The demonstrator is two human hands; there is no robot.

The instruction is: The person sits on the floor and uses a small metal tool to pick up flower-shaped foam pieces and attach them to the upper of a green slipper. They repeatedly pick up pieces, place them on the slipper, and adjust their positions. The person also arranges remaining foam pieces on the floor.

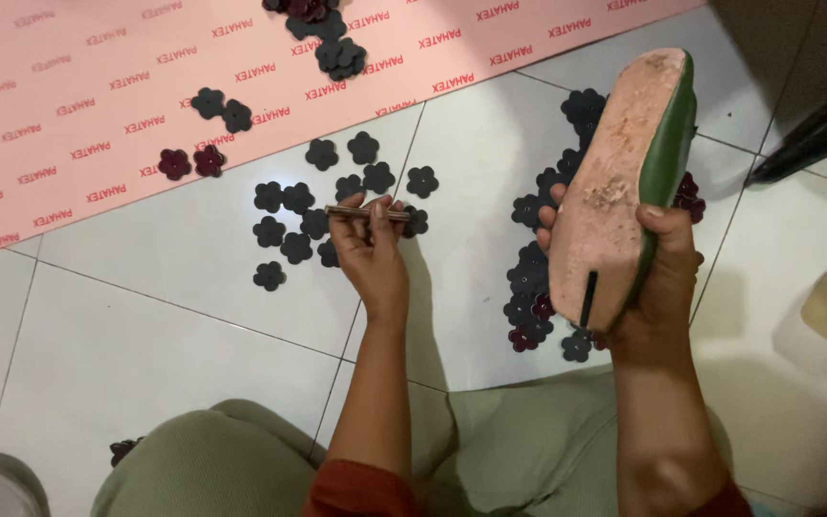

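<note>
Above the white tiled floor (145,316), a thin metal tool (368,213) is pinched in the left hand (372,251) over scattered dark flower-shaped cutouts (296,222), while a green shoe (624,187), pink sole up, is clasped by the right hand (664,278), with a pink printed sheet (78,115) lying beyond.

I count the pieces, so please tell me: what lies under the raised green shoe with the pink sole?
Under the green shoe with the pink sole, dark flower-shaped cutouts lie on the white tiled floor. The shoe and the right hand cover some, so the full number cannot be seen.
</note>
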